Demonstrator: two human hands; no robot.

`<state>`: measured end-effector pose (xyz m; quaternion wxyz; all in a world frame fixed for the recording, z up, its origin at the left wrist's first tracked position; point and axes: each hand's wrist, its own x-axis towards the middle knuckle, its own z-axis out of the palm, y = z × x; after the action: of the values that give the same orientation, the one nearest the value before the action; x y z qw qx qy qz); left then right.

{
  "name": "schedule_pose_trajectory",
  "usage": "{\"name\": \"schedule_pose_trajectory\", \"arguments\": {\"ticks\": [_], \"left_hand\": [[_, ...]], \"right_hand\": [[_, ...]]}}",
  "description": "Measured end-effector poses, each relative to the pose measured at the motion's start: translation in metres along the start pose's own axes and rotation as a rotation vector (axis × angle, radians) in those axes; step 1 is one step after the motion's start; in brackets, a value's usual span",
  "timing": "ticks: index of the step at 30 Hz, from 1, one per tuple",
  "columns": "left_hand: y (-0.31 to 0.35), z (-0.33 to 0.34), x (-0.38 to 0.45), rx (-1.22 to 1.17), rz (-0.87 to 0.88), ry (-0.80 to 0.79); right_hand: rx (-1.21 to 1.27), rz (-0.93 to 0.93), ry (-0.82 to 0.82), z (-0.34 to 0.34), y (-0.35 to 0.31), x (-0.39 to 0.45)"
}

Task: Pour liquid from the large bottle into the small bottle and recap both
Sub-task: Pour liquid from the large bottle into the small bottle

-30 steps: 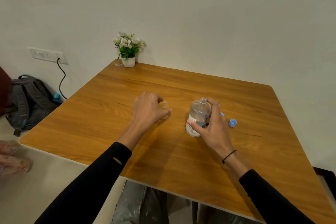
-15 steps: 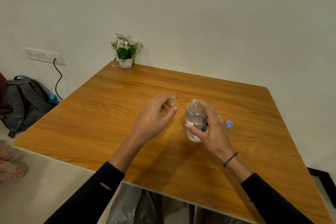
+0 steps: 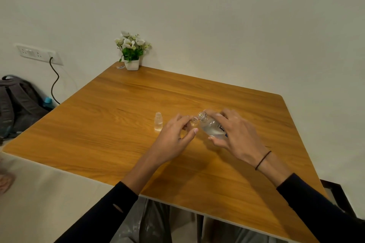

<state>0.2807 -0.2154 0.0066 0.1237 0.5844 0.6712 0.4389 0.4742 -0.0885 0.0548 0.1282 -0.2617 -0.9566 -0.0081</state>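
Note:
My right hand point(image 3: 237, 134) grips the large clear bottle point(image 3: 210, 125), which is uncapped and tilted to the left. Its open mouth sits just above the small bottle point(image 3: 195, 120). My left hand point(image 3: 173, 136) pinches that small open bottle between thumb and fingers and hides most of it. Liquid lies in the lower part of the large bottle. I cannot make out a stream between the two mouths. A small clear bottle-shaped piece point(image 3: 158, 122) stands on the wooden table point(image 3: 118, 124), just left of my left hand. No blue caps are visible.
A white pot of flowers point(image 3: 131, 51) stands at the table's far left corner. On the floor to the left lies a grey backpack point(image 3: 17, 102), below a wall socket point(image 3: 37, 53) with a cable. A dark chair edge point(image 3: 339, 197) shows at the right.
My right hand tipped the upright large bottle leftward. My left hand brought the small bottle right to meet its mouth, uncovering the clear piece on the table. The blue caps went out of sight.

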Motion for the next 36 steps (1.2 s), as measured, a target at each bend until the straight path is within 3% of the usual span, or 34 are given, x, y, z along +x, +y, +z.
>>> {"name": "schedule_pose_trajectory", "arguments": {"ticks": [36], "left_hand": [[-0.004, 0.0, -0.01, 0.023, 0.023, 0.019]], "right_hand": [[-0.295, -0.078, -0.115, -0.019, -0.001, 0.005]]}}
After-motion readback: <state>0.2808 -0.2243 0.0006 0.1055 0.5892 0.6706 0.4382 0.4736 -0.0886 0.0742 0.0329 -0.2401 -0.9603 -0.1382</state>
